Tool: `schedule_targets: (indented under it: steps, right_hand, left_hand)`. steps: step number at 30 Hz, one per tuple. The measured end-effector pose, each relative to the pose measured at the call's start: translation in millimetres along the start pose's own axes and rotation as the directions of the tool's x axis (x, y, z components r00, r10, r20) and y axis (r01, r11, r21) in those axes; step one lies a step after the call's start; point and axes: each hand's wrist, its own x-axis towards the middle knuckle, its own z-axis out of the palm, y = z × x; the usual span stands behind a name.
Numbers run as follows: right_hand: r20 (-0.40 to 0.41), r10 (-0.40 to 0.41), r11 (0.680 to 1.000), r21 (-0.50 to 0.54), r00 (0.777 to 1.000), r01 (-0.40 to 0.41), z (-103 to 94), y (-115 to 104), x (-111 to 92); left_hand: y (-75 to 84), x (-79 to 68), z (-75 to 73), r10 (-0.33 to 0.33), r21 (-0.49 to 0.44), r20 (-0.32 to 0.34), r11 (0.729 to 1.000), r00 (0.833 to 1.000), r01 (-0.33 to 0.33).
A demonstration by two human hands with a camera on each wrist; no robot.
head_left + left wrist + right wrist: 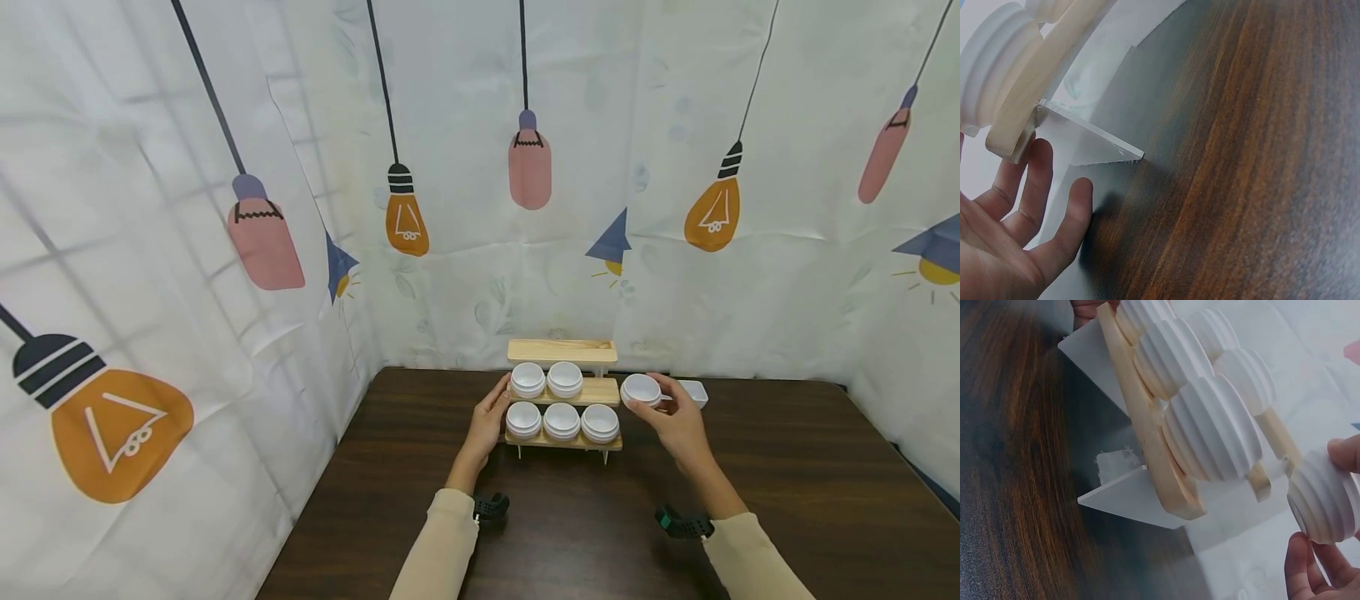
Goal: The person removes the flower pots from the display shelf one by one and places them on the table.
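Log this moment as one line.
left hand: touches wooden rack | right hand: holds white jar beside rack | front tier: three jars | middle tier: two jars

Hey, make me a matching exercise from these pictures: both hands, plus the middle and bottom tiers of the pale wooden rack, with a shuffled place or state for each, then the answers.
Things:
1. Person's left hand
2. Person's right hand
3. Long pale wooden middle tier
4. Long pale wooden bottom tier

Places or states:
A. Holds one white round ribbed jar
B. Bears three such jars
C. At the left side of the three-tier rack
D. Bears two such jars

Pairs: 1-C, 2-A, 3-D, 4-B
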Motion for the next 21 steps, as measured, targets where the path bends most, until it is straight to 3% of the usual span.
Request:
schedule_targets:
  steps: [11,21]
  right_hand:
    - [-0.030,-0.001,1.000,0.008,1.000,0.001,-4.1,3.9,-4.1]
    - [-0.073,0.014,1.000,0.028,0.997,-0.012,-8.0,14.6,-7.6]
  left_hand:
    - [-4.3,3.1,-1.1,-0.030,0.015,-0.022,0.999,0.999,0.030]
    - [-4.0,2.6,0.8,-0.011,0.022,-0.022,1.000,1.000,0.011]
